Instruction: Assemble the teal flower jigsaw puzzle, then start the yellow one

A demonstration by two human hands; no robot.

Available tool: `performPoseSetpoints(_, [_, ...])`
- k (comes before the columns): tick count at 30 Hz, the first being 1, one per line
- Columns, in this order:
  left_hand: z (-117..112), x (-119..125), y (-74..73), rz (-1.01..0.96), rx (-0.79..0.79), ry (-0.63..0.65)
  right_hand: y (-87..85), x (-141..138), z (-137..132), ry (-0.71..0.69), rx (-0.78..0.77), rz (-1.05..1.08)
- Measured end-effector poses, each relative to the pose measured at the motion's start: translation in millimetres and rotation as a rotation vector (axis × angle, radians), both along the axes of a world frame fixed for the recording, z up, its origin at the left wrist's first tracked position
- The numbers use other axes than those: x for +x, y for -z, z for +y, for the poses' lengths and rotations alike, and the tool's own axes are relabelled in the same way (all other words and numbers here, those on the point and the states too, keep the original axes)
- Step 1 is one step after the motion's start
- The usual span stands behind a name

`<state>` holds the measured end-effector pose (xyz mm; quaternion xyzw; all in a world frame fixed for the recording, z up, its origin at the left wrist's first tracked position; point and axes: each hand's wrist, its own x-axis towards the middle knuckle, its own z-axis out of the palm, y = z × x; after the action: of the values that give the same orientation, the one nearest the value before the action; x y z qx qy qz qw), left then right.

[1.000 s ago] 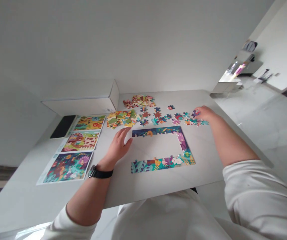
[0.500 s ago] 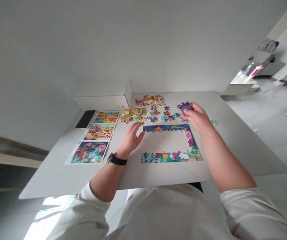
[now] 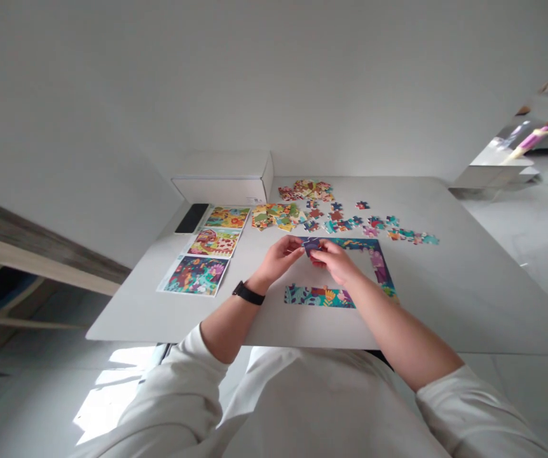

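Note:
In the head view a dark blue puzzle piece (image 3: 311, 245) is held up over the top left of a part-built jigsaw puzzle (image 3: 385, 267). My right hand (image 3: 335, 259) pinches it from the right, thumb on its face. At its left edge, the fingers and thumb of my left hand (image 3: 280, 259) close on the same piece; a black watch is on that wrist. Top, right and bottom strips of the puzzle are joined around bare tabletop, partly covered by my right hand and forearm. Loose dark and teal puzzle pieces (image 3: 335, 216) lie just beyond it.
Yellow-green pieces (image 3: 276, 216) and a reddish pile (image 3: 306, 189) lie farther back. To the left are three picture sheets (image 3: 196, 275) and a black phone (image 3: 192, 218). A white box (image 3: 221, 181) stands against the wall. More teal pieces (image 3: 412, 236) trail right.
My right hand has brought the blue piece left and down, from above the loose pieces to the puzzle's top left. My left hand has closed in on it. The view has shifted left.

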<state>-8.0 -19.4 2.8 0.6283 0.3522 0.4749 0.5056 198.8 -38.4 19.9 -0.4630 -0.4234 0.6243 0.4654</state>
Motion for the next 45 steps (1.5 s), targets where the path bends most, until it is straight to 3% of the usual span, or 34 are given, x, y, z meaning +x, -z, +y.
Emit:
performPoseSetpoints(9, [4.4, 0.2, 0.9, -0.093, -0.068, -0.035, -0.3, 3.9, -1.0, -0.004, 0.024, -0.088])
performPoseSetpoints(19, [5.4, -1.8, 4.4, -0.013, -0.072, -0.052, 7.8, 6.2, 0.0, -0.023, 0.154, -0.170])
performPoseSetpoints(24, [-1.9, -10.7, -7.4, 0.190, 0.178, -0.204, 6.1, 6.0, 0.3, 0.032, 0.114, -0.161])
performPoseSetpoints(27, [-6.9, -13.8, -14.5, 0.353, 0.399, -0.179, 6.5, 6.0, 0.9, 0.038, 0.105, -0.165])
performPoseSetpoints(31, [-8.9, -13.1, -17.0, 0.493, 0.562, -0.124, 8.6, 3.3, 0.7, 0.028, 0.113, -0.183])
performPoseSetpoints(37, [-8.4, -13.6, -18.0, 0.594, 0.644, -0.102, 13.2, 2.3, 1.1, 0.016, 0.134, -0.219])
performPoseSetpoints(45, [5.0, -39.3, -10.9, 0.771, 0.632, -0.147, 16.5, 14.6, 5.3, 0.027, 0.198, -0.315])
